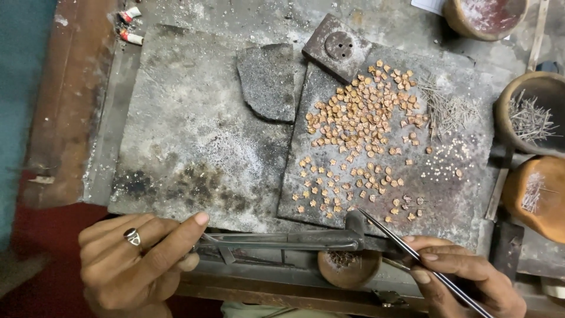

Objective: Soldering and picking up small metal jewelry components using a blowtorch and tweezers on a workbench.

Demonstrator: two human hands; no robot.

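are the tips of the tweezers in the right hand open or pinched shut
Shut, it seems: the tweezers in the right hand taper to one thin point over the slab, no gap visible.

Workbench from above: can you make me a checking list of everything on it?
Surface: grey scorched slab, ash-speckled, with a smaller slab lying on it.
Job's things: many tiny orange-brown pieces spread on the smaller slab; tweezers with tips at its near edge; metal blowpipe lying along the front.
Clutter: pile of thin wires, square block with holes, clay bowls, stubs at top left.
Grip: left hand, ring on one finger, pinches the blowpipe; right hand pinches the tweezers.
Cables: nothing seen.
Surroundings: wooden bench edge.
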